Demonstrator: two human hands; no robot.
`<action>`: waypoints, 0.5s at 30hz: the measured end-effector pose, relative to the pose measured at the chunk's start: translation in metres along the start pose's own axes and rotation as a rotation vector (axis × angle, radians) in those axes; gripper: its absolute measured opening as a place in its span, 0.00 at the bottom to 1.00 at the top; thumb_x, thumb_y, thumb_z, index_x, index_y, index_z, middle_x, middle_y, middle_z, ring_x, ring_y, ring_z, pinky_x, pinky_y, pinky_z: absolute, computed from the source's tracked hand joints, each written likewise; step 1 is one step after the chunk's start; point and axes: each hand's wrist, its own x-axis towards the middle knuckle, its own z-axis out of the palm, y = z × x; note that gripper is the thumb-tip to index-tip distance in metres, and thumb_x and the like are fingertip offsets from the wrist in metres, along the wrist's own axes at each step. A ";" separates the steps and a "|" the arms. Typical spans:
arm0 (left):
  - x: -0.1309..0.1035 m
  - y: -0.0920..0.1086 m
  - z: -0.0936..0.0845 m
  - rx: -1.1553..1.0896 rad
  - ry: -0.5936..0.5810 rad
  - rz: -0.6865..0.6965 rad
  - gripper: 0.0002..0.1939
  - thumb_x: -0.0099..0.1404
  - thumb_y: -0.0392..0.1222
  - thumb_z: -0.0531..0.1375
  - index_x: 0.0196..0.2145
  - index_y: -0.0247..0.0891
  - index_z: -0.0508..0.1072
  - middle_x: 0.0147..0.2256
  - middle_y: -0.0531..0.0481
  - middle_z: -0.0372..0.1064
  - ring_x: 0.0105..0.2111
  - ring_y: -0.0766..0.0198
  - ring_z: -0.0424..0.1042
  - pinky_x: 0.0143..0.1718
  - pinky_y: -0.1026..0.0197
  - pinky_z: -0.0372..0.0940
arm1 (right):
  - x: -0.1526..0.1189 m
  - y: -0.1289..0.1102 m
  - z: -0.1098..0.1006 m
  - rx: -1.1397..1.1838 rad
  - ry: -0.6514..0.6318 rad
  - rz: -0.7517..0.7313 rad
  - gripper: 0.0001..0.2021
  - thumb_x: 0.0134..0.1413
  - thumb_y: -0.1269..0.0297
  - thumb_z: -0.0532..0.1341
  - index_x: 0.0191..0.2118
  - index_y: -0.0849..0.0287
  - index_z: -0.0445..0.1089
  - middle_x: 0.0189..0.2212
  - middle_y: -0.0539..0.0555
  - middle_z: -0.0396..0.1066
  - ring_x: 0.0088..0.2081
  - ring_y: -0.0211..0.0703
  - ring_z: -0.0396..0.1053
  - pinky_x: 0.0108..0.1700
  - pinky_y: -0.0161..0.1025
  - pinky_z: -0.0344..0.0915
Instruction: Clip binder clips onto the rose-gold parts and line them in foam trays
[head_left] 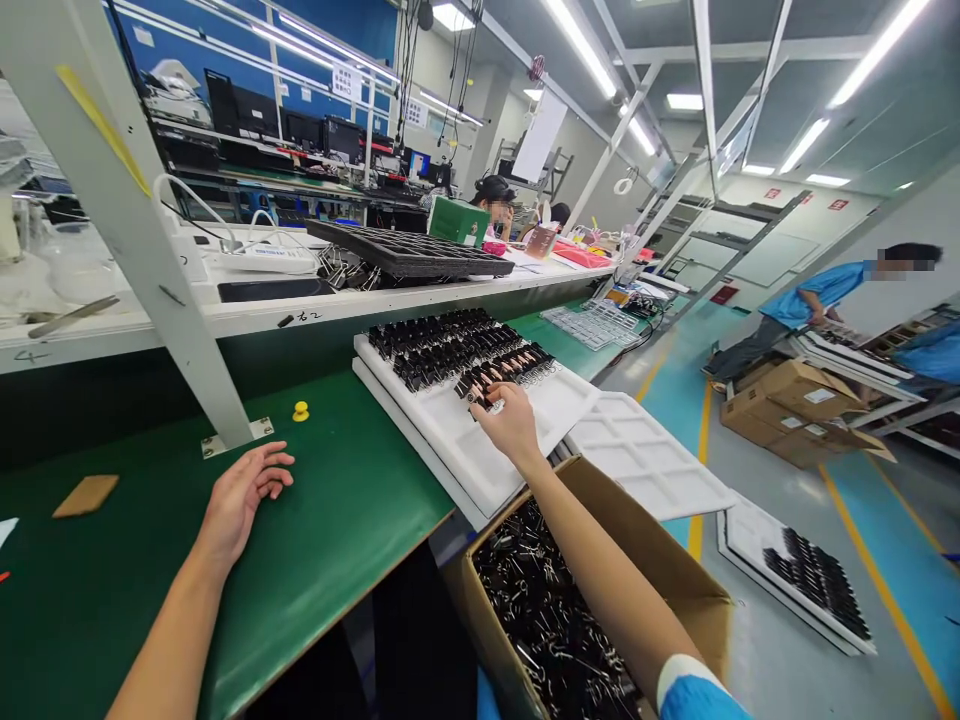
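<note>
My left hand (244,500) is over the green tabletop (330,540), fingers loosely bent and apart, holding nothing. A yellow knob-shaped piece (301,411) sits beyond its fingertips. On a white foam tray (457,455), black binder clips (435,345) with wire handles stand in close rows. My right hand (511,425) reaches to the nearest row, where copper-coloured pieces (510,368) show among the clips. Its thumb and fingers pinch a clip at the row's near end; the fingers partly hide it. Below my right forearm, a cardboard box (660,560) holds many loose black clips (547,600).
A slanted metal post (169,260) rises between the tabletop and the white shelf (262,315). A black slotted tray (412,250) lies on the shelf. White trays (652,450) extend right of the box. Two people sit behind the shelf; another person (814,295) bends over a far-right table.
</note>
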 end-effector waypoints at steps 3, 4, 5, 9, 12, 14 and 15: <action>-0.002 0.002 0.002 0.028 0.001 0.004 0.26 0.62 0.59 0.66 0.49 0.37 0.77 0.41 0.43 0.77 0.33 0.58 0.74 0.29 0.62 0.66 | 0.000 0.012 0.008 -0.123 -0.035 -0.052 0.08 0.47 0.64 0.64 0.27 0.53 0.62 0.44 0.60 0.73 0.50 0.55 0.66 0.55 0.52 0.63; -0.003 0.003 0.003 0.041 0.002 0.005 0.27 0.61 0.59 0.67 0.49 0.37 0.77 0.41 0.43 0.77 0.33 0.58 0.74 0.29 0.62 0.66 | 0.002 0.014 0.010 -0.151 -0.048 -0.062 0.08 0.47 0.65 0.64 0.28 0.54 0.62 0.44 0.60 0.73 0.51 0.55 0.66 0.55 0.52 0.63; -0.004 0.004 0.004 0.053 0.003 0.007 0.27 0.61 0.60 0.67 0.49 0.37 0.78 0.41 0.42 0.77 0.33 0.58 0.74 0.29 0.62 0.66 | 0.004 0.015 0.012 -0.177 -0.057 -0.075 0.07 0.47 0.65 0.64 0.28 0.54 0.63 0.45 0.60 0.73 0.51 0.56 0.65 0.55 0.52 0.63; -0.005 0.006 0.006 0.069 0.010 0.016 0.28 0.59 0.60 0.68 0.48 0.37 0.78 0.40 0.42 0.77 0.32 0.58 0.74 0.28 0.61 0.66 | 0.015 0.017 0.021 -0.279 -0.096 -0.126 0.03 0.49 0.66 0.63 0.30 0.56 0.67 0.47 0.62 0.72 0.52 0.58 0.64 0.56 0.54 0.62; -0.004 0.006 0.005 0.061 0.006 0.011 0.27 0.60 0.60 0.67 0.49 0.37 0.78 0.40 0.42 0.77 0.32 0.58 0.74 0.28 0.61 0.66 | 0.017 0.014 0.023 -0.328 -0.136 -0.174 0.03 0.52 0.66 0.62 0.33 0.58 0.70 0.48 0.65 0.71 0.53 0.59 0.64 0.56 0.55 0.63; -0.003 0.005 0.004 0.055 -0.001 0.002 0.27 0.60 0.60 0.67 0.49 0.37 0.78 0.41 0.42 0.77 0.32 0.58 0.74 0.29 0.61 0.66 | 0.013 0.009 0.016 -0.291 -0.100 -0.216 0.06 0.55 0.63 0.62 0.38 0.59 0.71 0.50 0.65 0.71 0.55 0.59 0.64 0.58 0.56 0.62; -0.002 0.004 0.003 0.053 -0.003 -0.001 0.27 0.61 0.60 0.67 0.49 0.37 0.77 0.41 0.42 0.77 0.32 0.58 0.74 0.29 0.61 0.65 | 0.009 0.007 0.009 -0.246 -0.054 -0.231 0.09 0.57 0.61 0.62 0.41 0.59 0.72 0.51 0.65 0.70 0.56 0.59 0.64 0.59 0.56 0.62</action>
